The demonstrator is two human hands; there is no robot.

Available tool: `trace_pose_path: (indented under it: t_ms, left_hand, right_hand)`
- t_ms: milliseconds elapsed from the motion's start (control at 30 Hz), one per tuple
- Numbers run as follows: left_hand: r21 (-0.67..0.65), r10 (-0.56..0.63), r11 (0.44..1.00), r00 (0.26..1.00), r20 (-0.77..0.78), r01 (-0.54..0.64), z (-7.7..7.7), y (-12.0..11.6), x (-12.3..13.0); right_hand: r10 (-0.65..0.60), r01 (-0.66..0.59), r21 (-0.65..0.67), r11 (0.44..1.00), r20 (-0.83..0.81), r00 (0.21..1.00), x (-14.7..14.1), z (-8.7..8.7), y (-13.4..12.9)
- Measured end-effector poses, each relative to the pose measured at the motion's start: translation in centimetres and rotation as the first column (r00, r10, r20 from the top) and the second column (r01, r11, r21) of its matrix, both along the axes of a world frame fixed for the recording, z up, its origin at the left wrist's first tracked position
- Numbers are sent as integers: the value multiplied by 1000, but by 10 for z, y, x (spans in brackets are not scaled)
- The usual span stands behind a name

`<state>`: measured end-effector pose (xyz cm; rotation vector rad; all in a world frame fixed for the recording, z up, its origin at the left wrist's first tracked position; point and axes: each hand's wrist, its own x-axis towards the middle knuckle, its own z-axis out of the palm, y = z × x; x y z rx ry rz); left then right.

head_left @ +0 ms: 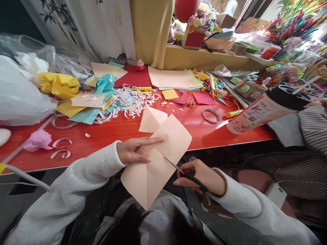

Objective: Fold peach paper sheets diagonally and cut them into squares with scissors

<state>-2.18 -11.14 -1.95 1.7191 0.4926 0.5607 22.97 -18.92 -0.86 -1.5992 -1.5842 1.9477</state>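
Observation:
A creased sheet of peach paper (159,168) extends past the table's front edge over my lap. My left hand (131,150) grips it at its left side, thumb and index finger lying on top; the other fingers are partly hidden. Black-handled scissors (190,177) are in my right hand (204,172), fingers wrapped round the handles. Their blades point up and left, reaching into the paper from its right edge near the middle. Just beyond, a smaller folded stack of peach paper (150,120) lies on the red table, partly covered by the sheet.
White paper shreds (135,100) and coloured paper lie along the red table (107,143). A tape roll (211,115) and a tall drink cup (263,109) stand to the right. A plastic bag (20,95) fills the left. Another person's striped sleeve (313,131) is at far right.

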Motion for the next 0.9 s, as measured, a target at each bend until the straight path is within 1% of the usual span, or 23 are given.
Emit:
trace_pose_path:
  t_ms: [100, 167, 300, 467, 633, 733, 900]
  left_hand:
    - [-7, 12, 1000, 1000, 5, -12, 1, -1, 0]
    - [-26, 13, 1000, 1000, 11, -13, 1, -1, 1]
    - [-92, -25, 995, 999, 40, 28, 1, -3, 3]
    - [-107, -10, 994, 999, 35, 13, 0, -3, 3]
    - [-151, -1, 989, 999, 34, 6, 0, -4, 3]
    - [-188, 1, 982, 999, 34, 6, 1, -6, 4]
    - [-192, 1, 981, 999, 49, 9, 1, -6, 5]
  right_hand:
    - [-14, 14, -1, 1000, -13, 1000, 0, -1, 1]
    - [-19, 20, 15, 1000, -62, 998, 1, -4, 2]
    - [-14, 20, 40, 999, -146, 989, 3, -9, 2]
    - [-37, 46, 77, 996, -116, 993, 3, -11, 1]
    - [-60, 68, 51, 996, -149, 987, -1, -11, 2]
    - [-59, 69, 60, 996, -159, 985, -3, -13, 2]
    - [-59, 71, 89, 993, -129, 990, -2, -13, 1]
